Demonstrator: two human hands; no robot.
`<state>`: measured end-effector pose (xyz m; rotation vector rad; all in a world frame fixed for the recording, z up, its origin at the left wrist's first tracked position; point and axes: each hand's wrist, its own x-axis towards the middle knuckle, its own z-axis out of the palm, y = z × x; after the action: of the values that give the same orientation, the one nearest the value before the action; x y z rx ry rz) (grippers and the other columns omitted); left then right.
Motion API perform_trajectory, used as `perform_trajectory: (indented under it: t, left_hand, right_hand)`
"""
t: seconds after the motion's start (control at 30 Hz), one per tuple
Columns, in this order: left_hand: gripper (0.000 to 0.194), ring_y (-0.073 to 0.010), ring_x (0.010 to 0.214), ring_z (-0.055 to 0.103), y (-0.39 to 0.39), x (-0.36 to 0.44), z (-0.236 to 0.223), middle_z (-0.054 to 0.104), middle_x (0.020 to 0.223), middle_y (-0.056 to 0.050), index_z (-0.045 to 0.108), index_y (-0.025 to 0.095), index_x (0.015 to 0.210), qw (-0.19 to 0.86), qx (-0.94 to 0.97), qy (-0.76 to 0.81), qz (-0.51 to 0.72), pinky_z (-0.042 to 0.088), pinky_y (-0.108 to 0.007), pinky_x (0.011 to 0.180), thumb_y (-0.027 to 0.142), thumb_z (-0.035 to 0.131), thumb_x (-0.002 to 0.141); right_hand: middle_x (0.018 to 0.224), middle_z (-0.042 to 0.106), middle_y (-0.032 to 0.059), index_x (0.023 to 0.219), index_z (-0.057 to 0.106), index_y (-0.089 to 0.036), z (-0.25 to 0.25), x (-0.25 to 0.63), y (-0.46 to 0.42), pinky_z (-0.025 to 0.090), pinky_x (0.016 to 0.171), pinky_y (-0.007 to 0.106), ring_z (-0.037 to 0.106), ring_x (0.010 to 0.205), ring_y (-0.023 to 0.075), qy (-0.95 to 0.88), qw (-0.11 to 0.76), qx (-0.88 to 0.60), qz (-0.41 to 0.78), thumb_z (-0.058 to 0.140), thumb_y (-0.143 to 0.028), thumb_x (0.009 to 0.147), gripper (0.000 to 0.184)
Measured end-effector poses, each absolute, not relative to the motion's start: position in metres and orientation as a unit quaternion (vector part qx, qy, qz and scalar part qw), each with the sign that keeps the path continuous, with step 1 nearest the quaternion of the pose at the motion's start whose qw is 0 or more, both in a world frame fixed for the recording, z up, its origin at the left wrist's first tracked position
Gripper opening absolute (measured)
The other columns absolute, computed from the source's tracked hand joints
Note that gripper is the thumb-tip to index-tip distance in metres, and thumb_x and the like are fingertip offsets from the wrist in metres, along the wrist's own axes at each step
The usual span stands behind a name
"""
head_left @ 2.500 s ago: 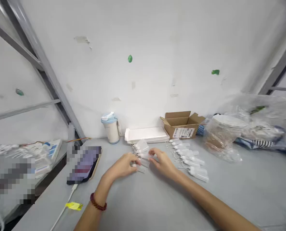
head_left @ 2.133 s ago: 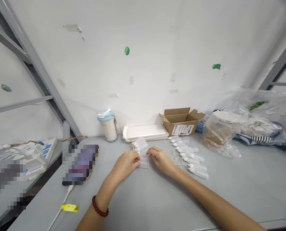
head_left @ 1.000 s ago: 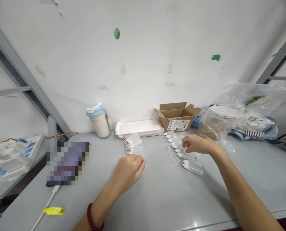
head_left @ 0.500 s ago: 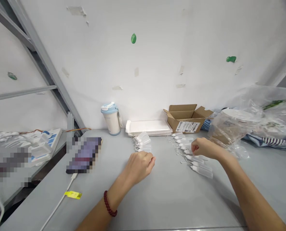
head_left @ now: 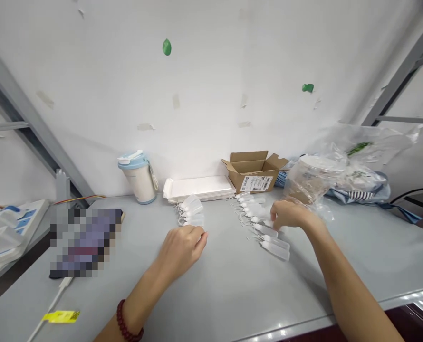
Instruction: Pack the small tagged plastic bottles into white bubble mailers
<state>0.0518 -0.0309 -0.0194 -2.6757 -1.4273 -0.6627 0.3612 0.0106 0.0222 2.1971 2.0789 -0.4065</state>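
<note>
Two rows of slim, cloudy plastic tubes [head_left: 275, 251] with white ends and thin cords lie on the smooth grey table [head_left: 233, 289], the left row fanned and overlapping. The left hand [head_left: 181, 249], fingers curled, is at that row's near end; whether it grips anything is hidden. The right hand [head_left: 288, 213] bends its fingers over the right row, and I cannot tell if they clamp a tube. On the far side are a flat white stack [head_left: 199, 187], an open cardboard box [head_left: 252, 180] and a round, blue-lidded cup [head_left: 139, 183].
</note>
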Motion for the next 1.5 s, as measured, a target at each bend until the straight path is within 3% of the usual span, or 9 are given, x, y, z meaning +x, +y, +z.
perform_trajectory:
  t: [0.17, 0.23, 0.33, 0.43, 0.57, 0.7, 0.87, 1.13, 1.5]
  left_hand:
    - [0.029, -0.0122, 0.054, 0.048, -0.03, 0.054, -0.015, 0.058, 0.06, -0.001, 0.061, 0.019, 0.074, -0.091, -0.826, -0.481, -0.28, 0.034, -0.025, 0.055, 0.031, 0.039, 0.088]
    - [0.025, -0.0126, 0.059, 0.052, -0.03, 0.055, -0.011, 0.061, 0.068, -0.001, 0.062, 0.019, 0.09, -0.183, -0.79, -0.494, -0.314, 0.04, -0.025, 0.057, 0.035, 0.043, 0.086]
    - [0.043, -0.0141, 0.07, 0.057, -0.027, 0.056, -0.007, 0.063, 0.088, -0.004, 0.052, 0.019, 0.119, -0.308, -0.731, -0.506, -0.337, 0.046, -0.025, 0.059, 0.044, 0.046, 0.084]
    - [0.055, -0.0138, 0.07, 0.058, -0.024, 0.055, -0.004, 0.061, 0.093, -0.006, 0.043, 0.017, 0.128, -0.379, -0.699, -0.5, -0.343, 0.047, -0.026, 0.057, 0.047, 0.047, 0.082]
    - [0.049, -0.0119, 0.059, 0.054, -0.022, 0.054, -0.003, 0.059, 0.077, -0.003, 0.054, 0.013, 0.115, -0.41, -0.658, -0.506, -0.377, 0.047, -0.025, 0.053, 0.047, 0.048, 0.079]
    - [0.033, -0.0112, 0.055, 0.052, -0.02, 0.05, -0.003, 0.056, 0.065, -0.001, 0.063, 0.013, 0.089, -0.405, -0.642, -0.513, -0.401, 0.046, -0.024, 0.051, 0.042, 0.054, 0.074]
    - [0.035, -0.0109, 0.057, 0.054, -0.017, 0.042, -0.001, 0.057, 0.071, 0.0, 0.061, 0.015, 0.098, -0.424, -0.622, -0.523, -0.401, 0.046, -0.023, 0.051, 0.04, 0.058, 0.073]
    - [0.028, -0.0088, 0.051, 0.049, -0.019, 0.043, 0.001, 0.055, 0.062, 0.002, 0.062, 0.014, 0.072, -0.448, -0.645, -0.511, -0.351, 0.042, -0.022, 0.05, 0.041, 0.056, 0.076]
    - [0.029, -0.0095, 0.054, 0.051, -0.017, 0.042, 0.004, 0.059, 0.065, -0.001, 0.061, 0.013, 0.073, -0.482, -0.615, -0.5, -0.374, 0.043, -0.024, 0.054, 0.042, 0.057, 0.076]
  right_hand:
    - [0.066, 0.059, 0.0003, 0.064, 0.061, -0.019, 0.035, 0.352, 0.004, 0.037, 0.054, 0.023, 0.053, 0.062, 0.0135, 0.761, -0.149, 0.613, -0.152, 0.062, -0.03, 0.065, 0.011]
    - [0.079, 0.062, 0.0012, 0.071, 0.061, -0.019, 0.036, 0.328, 0.0, 0.041, 0.064, 0.023, 0.054, 0.072, 0.0135, 0.785, -0.253, 0.541, -0.166, 0.059, -0.031, 0.07, 0.013]
    - [0.074, 0.061, 0.0001, 0.07, 0.058, -0.018, 0.024, 0.284, -0.006, 0.041, 0.066, 0.024, 0.054, 0.071, 0.0125, 0.787, -0.311, 0.493, -0.202, 0.058, -0.027, 0.072, 0.009]
    - [0.069, 0.06, -0.0011, 0.074, 0.058, -0.017, 0.003, 0.253, -0.011, 0.039, 0.061, 0.022, 0.052, 0.065, 0.0113, 0.788, -0.32, 0.47, -0.237, 0.055, -0.023, 0.074, 0.006]
    - [0.064, 0.057, -0.0021, 0.082, 0.06, -0.017, -0.015, 0.243, -0.013, 0.034, 0.054, 0.022, 0.047, 0.056, 0.01, 0.808, -0.27, 0.46, -0.249, 0.051, -0.029, 0.082, 0.015]
    - [0.071, 0.062, 0.0014, 0.088, 0.061, -0.016, -0.017, 0.245, -0.012, 0.038, 0.059, 0.023, 0.053, 0.062, 0.0119, 0.81, -0.272, 0.436, -0.284, 0.046, -0.032, 0.088, 0.022]
    - [0.069, 0.063, 0.0008, 0.093, 0.06, -0.017, -0.015, 0.246, -0.011, 0.041, 0.06, 0.023, 0.057, 0.064, 0.0127, 0.802, -0.291, 0.432, -0.293, 0.044, -0.035, 0.09, 0.025]
    - [0.076, 0.064, 0.0026, 0.095, 0.06, -0.017, -0.018, 0.247, -0.012, 0.039, 0.061, 0.025, 0.054, 0.065, 0.0128, 0.825, -0.29, 0.424, -0.235, 0.042, -0.034, 0.091, 0.026]
    - [0.086, 0.066, 0.0057, 0.1, 0.059, -0.016, -0.015, 0.243, -0.018, 0.041, 0.067, 0.026, 0.056, 0.073, 0.0149, 0.825, -0.306, 0.42, -0.221, 0.041, -0.03, 0.093, 0.025]
